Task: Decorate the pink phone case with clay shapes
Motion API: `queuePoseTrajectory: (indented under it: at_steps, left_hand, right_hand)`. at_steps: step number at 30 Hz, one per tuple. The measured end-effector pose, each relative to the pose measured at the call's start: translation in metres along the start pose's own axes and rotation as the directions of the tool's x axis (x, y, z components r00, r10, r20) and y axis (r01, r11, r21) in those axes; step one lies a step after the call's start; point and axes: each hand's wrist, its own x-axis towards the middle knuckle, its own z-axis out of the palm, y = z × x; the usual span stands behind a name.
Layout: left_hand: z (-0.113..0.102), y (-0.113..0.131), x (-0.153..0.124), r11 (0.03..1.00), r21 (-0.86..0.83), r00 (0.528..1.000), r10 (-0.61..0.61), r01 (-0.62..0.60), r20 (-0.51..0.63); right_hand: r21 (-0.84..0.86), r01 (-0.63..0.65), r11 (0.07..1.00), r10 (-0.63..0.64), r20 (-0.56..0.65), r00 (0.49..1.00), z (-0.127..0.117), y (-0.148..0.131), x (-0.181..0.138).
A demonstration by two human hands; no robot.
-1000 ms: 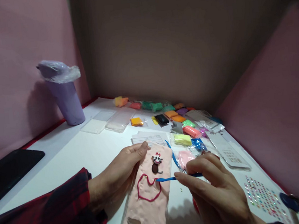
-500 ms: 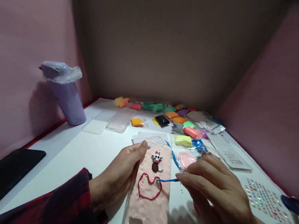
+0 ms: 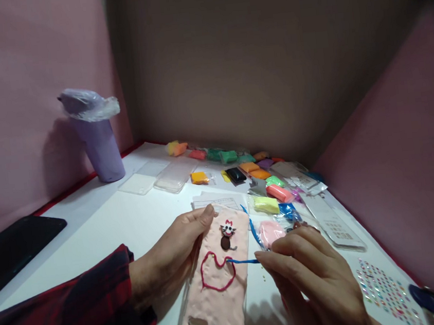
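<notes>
Under both hands, pink phone case (image 3: 218,286) bears red heart outline.

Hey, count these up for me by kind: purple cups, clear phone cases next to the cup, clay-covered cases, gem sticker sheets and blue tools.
purple cup: 1
clear cases beside the cup: 2
pink clay-covered case, under the left hand: 1
gem sticker sheet: 1
blue tool, in the right hand: 1
Total: 6
</notes>
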Motion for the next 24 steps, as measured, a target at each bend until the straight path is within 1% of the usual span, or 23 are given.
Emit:
queuePoseTrajectory:
  at_steps: [3,10,16,20,24]
  left_hand:
    - [0.0001,-0.0002,-0.0001,1.0,-0.022,1.0,0.004,-0.004,-0.007]
    - [0.0015,-0.0009,0.0001,1.0,0.002,0.999,0.003,-0.003,-0.052]
    - [0.0032,0.001,-0.0013,0.999,-0.047,0.997,-0.015,0.011,-0.079]
    - [0.0012,-0.0001,-0.0012,0.994,-0.104,0.998,0.016,-0.022,-0.055]
    - [0.0008,-0.0002,-0.0003,0.995,-0.096,0.999,0.026,-0.03,-0.04]
  right_hand:
    - [-0.003,0.006,1.0,-0.006,0.005,1.0,-0.0009,-0.0008,0.0007]
    - [-0.068,0.025,0.997,-0.026,-0.011,1.0,-0.0026,-0.003,-0.0012]
    - [-0.104,0.042,0.994,-0.044,-0.021,0.999,-0.0034,-0.0057,-0.002]
    - [-0.108,0.051,0.993,-0.055,-0.029,0.998,-0.0032,-0.0065,-0.0031]
    - [-0.104,0.038,0.994,-0.043,-0.049,0.998,-0.002,-0.0068,-0.0029]
